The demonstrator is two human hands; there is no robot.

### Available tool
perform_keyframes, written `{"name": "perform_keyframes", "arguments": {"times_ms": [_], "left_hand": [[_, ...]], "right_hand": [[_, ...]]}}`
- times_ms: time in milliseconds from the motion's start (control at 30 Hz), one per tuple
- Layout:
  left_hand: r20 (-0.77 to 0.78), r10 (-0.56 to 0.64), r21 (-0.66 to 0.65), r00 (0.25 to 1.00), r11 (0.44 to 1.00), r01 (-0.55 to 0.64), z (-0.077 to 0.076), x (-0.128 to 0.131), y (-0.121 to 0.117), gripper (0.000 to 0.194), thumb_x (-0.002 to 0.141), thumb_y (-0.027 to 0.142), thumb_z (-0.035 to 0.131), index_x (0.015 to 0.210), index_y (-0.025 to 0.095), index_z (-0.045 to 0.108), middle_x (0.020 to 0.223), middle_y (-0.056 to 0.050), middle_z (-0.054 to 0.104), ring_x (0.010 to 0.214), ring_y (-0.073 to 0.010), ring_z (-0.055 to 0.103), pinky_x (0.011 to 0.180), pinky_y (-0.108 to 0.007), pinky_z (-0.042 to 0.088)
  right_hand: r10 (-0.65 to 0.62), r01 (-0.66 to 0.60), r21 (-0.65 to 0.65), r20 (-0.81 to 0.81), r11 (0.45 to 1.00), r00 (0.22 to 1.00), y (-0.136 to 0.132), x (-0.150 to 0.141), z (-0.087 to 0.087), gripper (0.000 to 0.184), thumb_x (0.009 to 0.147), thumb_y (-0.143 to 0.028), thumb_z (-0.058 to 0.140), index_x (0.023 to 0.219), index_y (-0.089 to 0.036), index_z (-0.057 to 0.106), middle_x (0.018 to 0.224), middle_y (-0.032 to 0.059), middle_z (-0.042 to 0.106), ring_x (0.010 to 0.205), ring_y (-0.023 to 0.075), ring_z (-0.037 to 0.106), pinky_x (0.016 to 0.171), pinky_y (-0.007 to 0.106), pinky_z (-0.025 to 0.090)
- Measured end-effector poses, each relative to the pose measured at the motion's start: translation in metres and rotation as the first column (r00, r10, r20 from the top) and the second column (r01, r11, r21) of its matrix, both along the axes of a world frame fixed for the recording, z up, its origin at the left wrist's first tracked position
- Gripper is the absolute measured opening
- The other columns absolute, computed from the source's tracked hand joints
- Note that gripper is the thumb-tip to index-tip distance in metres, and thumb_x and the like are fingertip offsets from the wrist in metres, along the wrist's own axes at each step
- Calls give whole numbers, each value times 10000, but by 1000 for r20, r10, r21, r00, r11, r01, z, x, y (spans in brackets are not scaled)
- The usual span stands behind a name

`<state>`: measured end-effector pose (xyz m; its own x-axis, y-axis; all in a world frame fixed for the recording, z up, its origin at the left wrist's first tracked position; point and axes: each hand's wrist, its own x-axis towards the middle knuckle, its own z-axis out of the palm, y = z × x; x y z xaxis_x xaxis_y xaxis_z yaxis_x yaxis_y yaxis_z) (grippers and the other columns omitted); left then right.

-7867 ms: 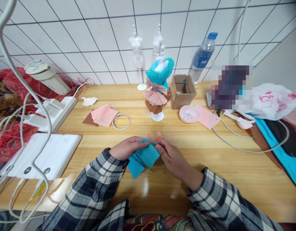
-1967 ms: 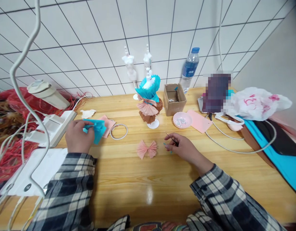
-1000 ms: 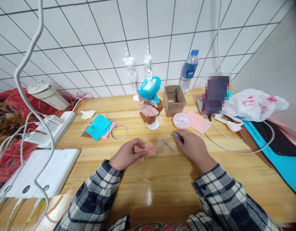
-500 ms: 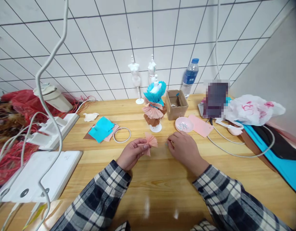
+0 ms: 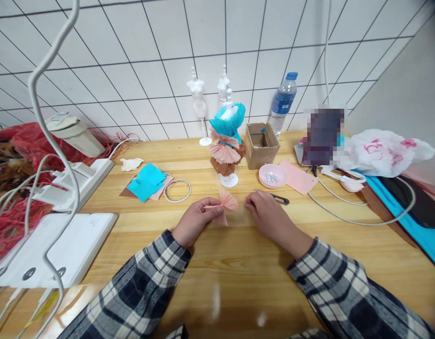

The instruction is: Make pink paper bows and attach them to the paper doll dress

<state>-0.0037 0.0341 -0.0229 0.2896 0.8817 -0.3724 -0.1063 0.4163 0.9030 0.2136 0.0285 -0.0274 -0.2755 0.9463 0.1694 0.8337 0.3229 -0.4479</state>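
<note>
My left hand (image 5: 198, 220) pinches a pink pleated paper bow (image 5: 227, 201) at its gathered middle, just above the table. One fan of the bow spreads out to the right, and fingers partly cover the other. My right hand (image 5: 269, 214) rests on the table to the right of the bow, fingertips curled together. What these fingertips hold, if anything, is hidden. Beyond its knuckles lie small thread snips (image 5: 281, 199), partly covered by the hand. Behind the bow stands a white mini mannequin (image 5: 229, 180) dressed in teal, pink and brown pleated paper.
Teal paper sheets (image 5: 147, 181) lie on pink and brown ones at left, beside a white ring (image 5: 177, 191). A pink dish (image 5: 273, 176) of shiny beads sits before a cardboard box (image 5: 262, 153). White power banks (image 5: 62, 245), cables and a power strip (image 5: 86, 186) fill the left side.
The teal sheets have gone from my left hand onto the paper pile, and that hand has picked up the pink bow. My right hand has put down the snips and moved over a thin teal strip.
</note>
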Motion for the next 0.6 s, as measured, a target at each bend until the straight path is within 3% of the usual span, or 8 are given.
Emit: {"name": "perform_keyframes", "arguments": {"times_ms": [67,167,233,300,500,600], "left_hand": [[-38,-6,21,999,1000,7,2,2,-2,292,689,331,770,880,154,639,782,-9,703,647,-111,601,624,-223,423],[-103,18,56,995,998,-13,4,8,-7,320,677,339,772,899,148,644,819,-31,712,684,-130,605,656,-241,432],[-121,26,71,992,997,-17,5,12,-11,325,667,345,774,887,139,650,794,-33,704,682,-134,598,659,-245,430],[-102,12,63,995,998,-5,5,15,-16,314,668,351,769,860,132,652,765,-31,693,670,-131,587,654,-242,424],[-98,-4,75,995,997,12,4,20,-21,303,673,358,754,836,122,658,712,-27,668,622,-118,555,613,-234,402],[-104,-5,86,995,996,14,4,20,-21,289,685,353,742,843,125,660,732,-31,671,639,-124,564,618,-237,407]], "right_hand": [[28,-28,5,-231,1000,972,-4,-3,3,83,896,-161,459,855,-184,528,946,76,628,858,191,566,774,321,437],[42,-95,-66,-563,993,825,-14,-11,10,51,895,-232,510,871,-197,539,880,37,668,786,156,622,727,289,486],[26,-125,-102,-665,987,746,-21,-17,13,51,860,-249,575,841,-202,575,790,7,675,730,143,641,685,266,504],[21,-114,-95,-672,989,740,-25,-21,12,34,826,-237,620,825,-204,615,769,-5,681,692,133,640,645,249,506],[109,-69,106,-432,992,895,-25,-22,3,58,832,-196,614,843,-221,665,801,-6,702,719,146,621,644,261,456],[118,-64,163,-344,985,931,-25,-21,2,66,848,-203,601,857,-214,665,825,9,702,731,154,616,653,266,440]]}}
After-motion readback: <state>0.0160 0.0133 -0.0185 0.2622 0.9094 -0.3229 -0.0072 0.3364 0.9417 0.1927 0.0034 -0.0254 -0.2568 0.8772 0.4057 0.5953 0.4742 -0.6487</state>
